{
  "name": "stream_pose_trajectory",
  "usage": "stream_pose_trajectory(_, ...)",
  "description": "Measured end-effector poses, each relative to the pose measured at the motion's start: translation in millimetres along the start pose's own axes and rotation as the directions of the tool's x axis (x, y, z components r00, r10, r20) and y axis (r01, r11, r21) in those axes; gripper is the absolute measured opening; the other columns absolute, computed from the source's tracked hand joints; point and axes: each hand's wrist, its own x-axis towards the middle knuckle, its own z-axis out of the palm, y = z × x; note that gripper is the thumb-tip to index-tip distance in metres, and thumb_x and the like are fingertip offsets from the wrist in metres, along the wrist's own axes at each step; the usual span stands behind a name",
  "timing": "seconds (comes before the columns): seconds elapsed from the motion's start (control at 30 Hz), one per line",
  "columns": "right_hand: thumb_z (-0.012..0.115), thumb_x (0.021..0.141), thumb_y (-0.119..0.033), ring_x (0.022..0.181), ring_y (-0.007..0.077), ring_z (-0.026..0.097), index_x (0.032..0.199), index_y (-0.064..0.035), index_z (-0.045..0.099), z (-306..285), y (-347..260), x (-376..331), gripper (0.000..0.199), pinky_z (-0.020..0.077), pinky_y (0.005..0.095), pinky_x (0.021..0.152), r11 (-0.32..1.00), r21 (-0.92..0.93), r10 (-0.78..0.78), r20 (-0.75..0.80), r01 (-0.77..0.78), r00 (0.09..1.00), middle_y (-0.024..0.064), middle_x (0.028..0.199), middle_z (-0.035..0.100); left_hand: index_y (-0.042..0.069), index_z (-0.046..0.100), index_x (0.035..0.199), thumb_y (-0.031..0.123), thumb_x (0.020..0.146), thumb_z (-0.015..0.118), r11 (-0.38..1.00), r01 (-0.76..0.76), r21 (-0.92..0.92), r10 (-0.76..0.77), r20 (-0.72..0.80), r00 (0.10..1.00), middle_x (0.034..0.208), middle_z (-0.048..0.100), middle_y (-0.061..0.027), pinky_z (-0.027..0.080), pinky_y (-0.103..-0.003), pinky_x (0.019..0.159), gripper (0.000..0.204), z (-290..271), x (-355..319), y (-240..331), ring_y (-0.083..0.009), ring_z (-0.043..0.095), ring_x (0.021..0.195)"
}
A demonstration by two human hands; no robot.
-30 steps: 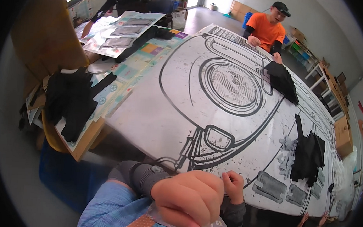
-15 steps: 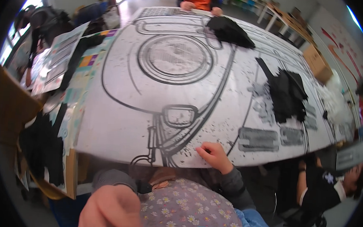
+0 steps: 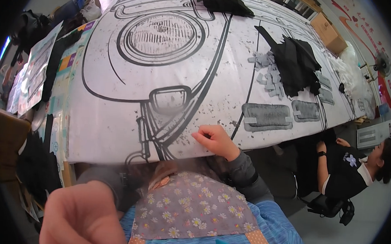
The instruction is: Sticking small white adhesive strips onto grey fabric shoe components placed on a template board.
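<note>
A huge white sheet with a black line drawing of a round lamp and a mirror covers the table. My right hand, in a grey sleeve, rests on the sheet's near edge with its fingers curled together; I see nothing in them. My left hand is raised close to the camera at the lower left. It is large and blurred, so its grip is unclear. Below both hands lie a flowered apron and blue striped clothing.
Black crumpled paper piles and loose grey scraps lie on the sheet's right part, another black pile at the far end. Grey filled patches sit near the right edge. A person sits low at the right. Printed posters lie left.
The view has swung right and down along the table. My left hand has left the right hand and come to the lower left, close to the camera. My right hand stays at the sheet's edge.
</note>
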Motion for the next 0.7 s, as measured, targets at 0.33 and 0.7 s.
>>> stream_pose_trajectory(0.33, 0.065, 0.093, -0.018, 0.056, 0.0066, 0.037, 0.071, -0.0007, 0.056, -1.1, 2.1, -2.4, 0.029, 0.0337, 0.0260, 0.051, 0.999, 0.038, 0.038, 0.022, -0.038, 0.999, -0.0001, 0.058, 0.044, 0.030, 0.059, 0.096, 0.029, 0.093, 0.065, 0.982, -0.127, 0.140, 0.125, 0.025, 0.992, 0.094, 0.054, 0.0247, 0.040, -0.020, 0.076, 0.007, -4.9, -3.8, -5.4, -0.0003, 0.045, 0.084)
stream_pose_trajectory(0.7, 0.066, 0.091, -0.016, 0.055, 0.0084, 0.037, 0.070, -0.0007, 0.056, 5.5, -4.0, 0.4, 0.027, 0.0338, 0.0280, 0.050, 1.000, 0.006, -0.020, 0.041, 0.020, 0.999, 0.0022, 0.057, 0.044, -0.003, 0.065, 0.097, 0.023, 0.096, 0.058, 0.725, 0.540, -0.428, -0.483, 0.242, 0.841, 0.090, 0.068, -0.0150, 0.049, -0.042, 0.075, 0.027, -3.1, -20.0, 6.9, -0.0285, 0.063, 0.080)
